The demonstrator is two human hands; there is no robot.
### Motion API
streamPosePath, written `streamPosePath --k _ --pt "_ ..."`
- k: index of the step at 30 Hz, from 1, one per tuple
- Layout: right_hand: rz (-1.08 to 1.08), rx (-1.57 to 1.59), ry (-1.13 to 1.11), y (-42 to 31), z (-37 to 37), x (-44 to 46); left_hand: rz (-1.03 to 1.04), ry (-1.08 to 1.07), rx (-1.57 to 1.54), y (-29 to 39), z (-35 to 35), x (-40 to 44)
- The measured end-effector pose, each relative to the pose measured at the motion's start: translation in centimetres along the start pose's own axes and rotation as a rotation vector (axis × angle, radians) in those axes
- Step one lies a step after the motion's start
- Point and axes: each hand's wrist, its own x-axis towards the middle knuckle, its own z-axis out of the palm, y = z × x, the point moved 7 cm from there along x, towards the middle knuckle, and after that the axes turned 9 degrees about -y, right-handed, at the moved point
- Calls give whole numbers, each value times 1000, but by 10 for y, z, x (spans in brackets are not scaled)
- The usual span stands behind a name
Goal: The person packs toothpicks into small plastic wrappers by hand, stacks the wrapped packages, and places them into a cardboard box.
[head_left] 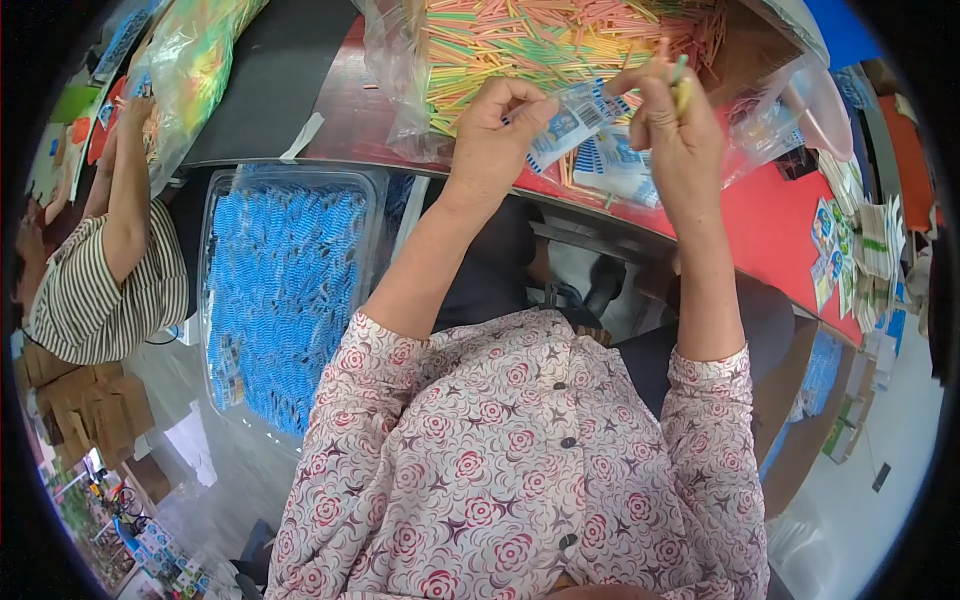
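My left hand (500,130) is closed, its thumb and fingers pinching one end of a small clear plastic packet (575,118) with blue and white print and a barcode. At the packet's other end is my right hand (680,130), curled round a few short coloured sticks (684,92), pink, green and yellow; it is slightly blurred. A fingertip of this hand is close to the packet's corner; whether it touches I cannot tell. More blue-and-white packets (615,175) lie just below on the red tabletop (745,225). Beyond both hands a mass of similar thin sticks (530,45) fills a cardboard box.
A clear tub (375,215) of blue-striped packets stands left of my lap. Another person in a striped sleeve (95,285) works at far left, beside a plastic bag (200,70) of coloured items. Stacked printed cards (875,255) lie at right. Cardboard boxes (95,410) sit lower left.
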Motion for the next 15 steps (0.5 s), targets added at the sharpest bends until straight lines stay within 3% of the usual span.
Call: streamPosePath --k 4,8,12,15 --pt "38 -81 -17 5 7 -5 23 -15 -5 2 1 -1" --pt "131 29 -89 15 11 -9 39 -35 47 6 5 -2" --pt "191 30 -218 18 19 -14 203 -54 390 27 12 -4" --pt "269 -7 -281 14 19 -13 623 -76 896 60 26 -10"
